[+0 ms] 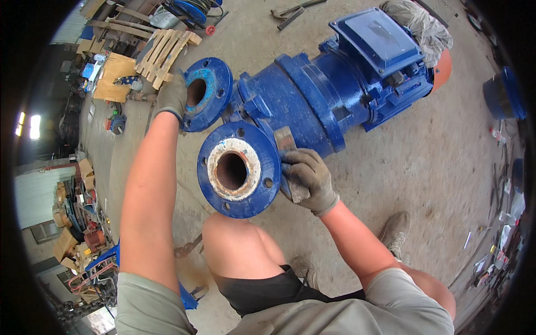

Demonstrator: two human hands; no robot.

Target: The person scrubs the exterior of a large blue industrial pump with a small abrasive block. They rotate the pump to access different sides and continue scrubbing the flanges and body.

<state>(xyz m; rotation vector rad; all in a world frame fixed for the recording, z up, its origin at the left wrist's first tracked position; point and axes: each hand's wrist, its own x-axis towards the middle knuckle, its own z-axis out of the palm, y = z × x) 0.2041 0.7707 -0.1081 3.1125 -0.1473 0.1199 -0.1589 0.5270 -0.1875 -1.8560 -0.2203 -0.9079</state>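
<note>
A large blue pump with its motor lies on the concrete floor. Its near round flange faces me, with a rusty, whitish ring around the bore. My right hand, in a grey glove, is closed on a flat rusty metal piece held against that flange's right edge. The far blue flange faces left. My left hand, also gloved, grips that flange's left rim. My bare knee is just below the near flange.
A wooden pallet and cardboard lie at the upper left. A blue hose reel sits at the top. A blue bucket stands at the right edge, with small tools scattered below it. My shoe rests on the floor.
</note>
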